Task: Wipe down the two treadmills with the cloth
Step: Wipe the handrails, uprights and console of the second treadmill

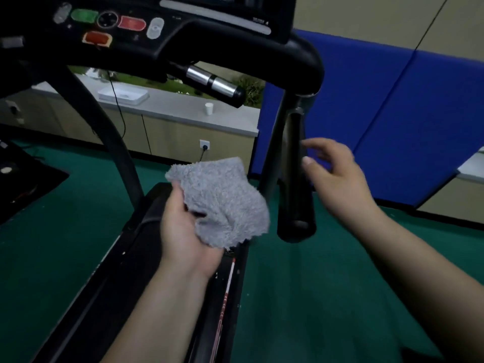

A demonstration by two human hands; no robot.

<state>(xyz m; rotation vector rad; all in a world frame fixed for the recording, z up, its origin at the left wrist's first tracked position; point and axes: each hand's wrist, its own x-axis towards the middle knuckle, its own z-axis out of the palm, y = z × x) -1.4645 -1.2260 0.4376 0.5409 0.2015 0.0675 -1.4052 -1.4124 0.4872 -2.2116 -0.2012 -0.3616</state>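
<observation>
While left hand [183,231] grips fluffy grey cloth [222,203], glossy black cylindrical handrail [294,179]

Left hand [183,231] holds grey fluffy cloth [222,203] palm-up over treadmill [146,210] deck. Right hand [337,174], fingers loosely spread, is just beside the black side handrail [296,179]. Console buttons [104,22] at top, green floor [52,244].

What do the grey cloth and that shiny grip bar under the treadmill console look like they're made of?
The cloth, held in the left hand, looks like fluffy microfibre or fleece: long, matted grey pile. The grip bar looks like polished or chromed metal with bright reflections; its black end cap is probably plastic or rubber.
</observation>
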